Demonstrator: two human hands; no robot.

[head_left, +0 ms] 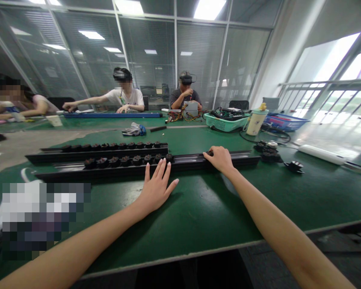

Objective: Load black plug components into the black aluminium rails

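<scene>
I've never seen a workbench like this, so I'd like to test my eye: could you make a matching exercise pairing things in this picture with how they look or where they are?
Things:
1. Left hand
2. Right hand
3. Basket
4. Bottle

Descriptions:
A. Cream with a yellow top
B. Touching a dark part
C. Green, holding cables
D. Fingers spread, at the black rail

Pairs: 1-D, 2-B, 3-C, 4-A

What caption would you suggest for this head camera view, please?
Left hand at a black rail of small dark parts, right hand touching one, on a green workbench.
</scene>
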